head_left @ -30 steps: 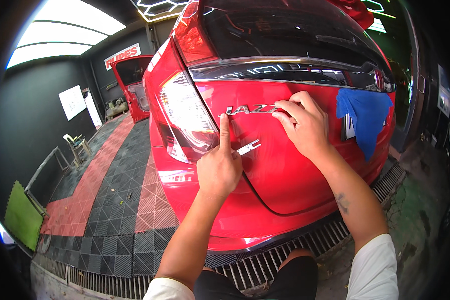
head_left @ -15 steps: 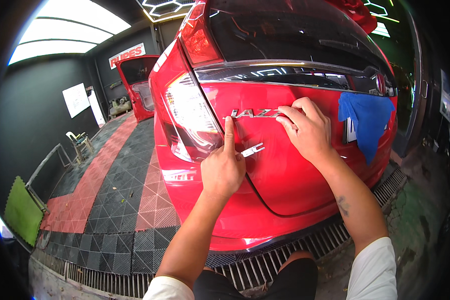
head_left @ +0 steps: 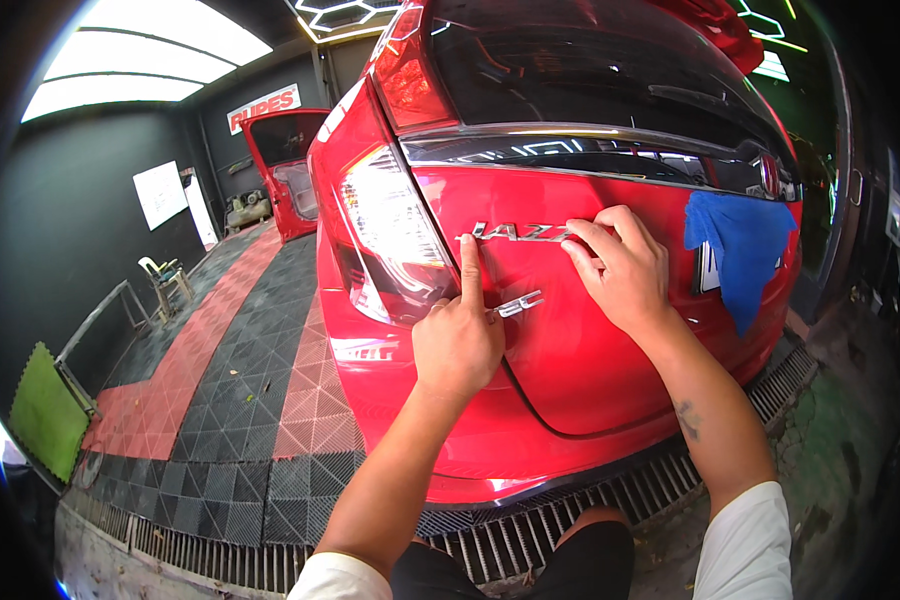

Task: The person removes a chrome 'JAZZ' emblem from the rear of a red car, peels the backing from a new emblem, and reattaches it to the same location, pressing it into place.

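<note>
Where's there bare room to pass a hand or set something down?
Hand room: red tailgate below the chrome lettering, between the smaller chrome badge and right forearm. Setting down: dark floor tiles between the two red-tiled strips, bar small specks. Crowded: the lettering, with the left hand and right hand at its ends, and the plate, partly under blue cloth.

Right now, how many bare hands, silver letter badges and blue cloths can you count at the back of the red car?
Bare hands: 2 (left hand, right hand)
Silver letter badges: 2 (upper badge, lower badge)
Blue cloth: 1
Total: 5
</note>
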Demonstrator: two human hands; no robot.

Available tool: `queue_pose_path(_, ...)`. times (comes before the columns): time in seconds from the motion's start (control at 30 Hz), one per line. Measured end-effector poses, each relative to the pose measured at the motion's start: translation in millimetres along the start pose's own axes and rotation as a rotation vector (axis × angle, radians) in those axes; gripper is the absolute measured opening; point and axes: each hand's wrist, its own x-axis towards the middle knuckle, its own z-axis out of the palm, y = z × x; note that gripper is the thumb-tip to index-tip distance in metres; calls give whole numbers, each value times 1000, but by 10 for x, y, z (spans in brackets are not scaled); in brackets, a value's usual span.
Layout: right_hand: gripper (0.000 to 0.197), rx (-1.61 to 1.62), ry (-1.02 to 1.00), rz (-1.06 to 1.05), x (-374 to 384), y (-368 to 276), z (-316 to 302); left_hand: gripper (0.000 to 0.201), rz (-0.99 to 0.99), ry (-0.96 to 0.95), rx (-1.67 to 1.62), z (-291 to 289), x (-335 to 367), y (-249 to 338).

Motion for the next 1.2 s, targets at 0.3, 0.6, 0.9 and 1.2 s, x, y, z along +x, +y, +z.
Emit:
queue_pose_path(0.3, 30, -1, 12, -67, 46, -59, 63, 108, -72, -32, -61, -26, 9, 150)
queue_pose_path(0.6, 30, 21, 25, -64, 61, -44, 73, 109, -50, -37, -60, -2, 22, 108)
queue_pose_path(0.9, 29, 59, 23, -48, 66, -41, 89, 109, -31, 11, -51, 25, -7, 55)
queue_pose_path(1.2, 27, 73, 10, 1, 56, -75, 97, 113, -16, -19, -58, 38, -11, 20)
